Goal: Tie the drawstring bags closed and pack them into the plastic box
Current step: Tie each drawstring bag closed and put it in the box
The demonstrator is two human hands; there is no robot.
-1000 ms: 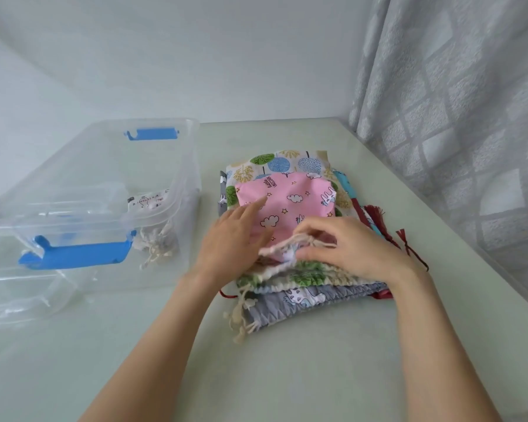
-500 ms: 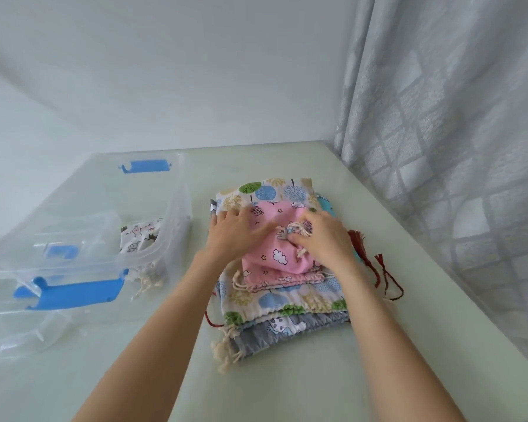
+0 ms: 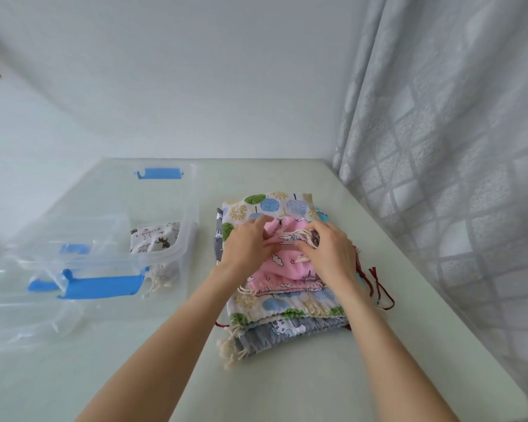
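Observation:
A pink drawstring bag (image 3: pixel 282 263) lies on top of a stack of bags at the middle of the table. Under it are a tree-print bag (image 3: pixel 272 205) and a grey bag (image 3: pixel 287 333). My left hand (image 3: pixel 247 242) grips the pink bag's bunched far end. My right hand (image 3: pixel 329 251) pinches its cream cord and fabric beside the left hand. The clear plastic box (image 3: pixel 183 239) with blue latches stands to the left. One white printed bag (image 3: pixel 154 239) lies inside it.
The box's clear lid (image 3: pixel 22 315) lies at the front left. A grey curtain (image 3: pixel 454 178) hangs along the table's right edge. Dark red cords (image 3: pixel 378 287) stick out right of the stack. A white wall runs behind the table.
Both hands have moved from the pink bag's near opening to its far part, folding it over and bunching it. The camera view tilted upward.

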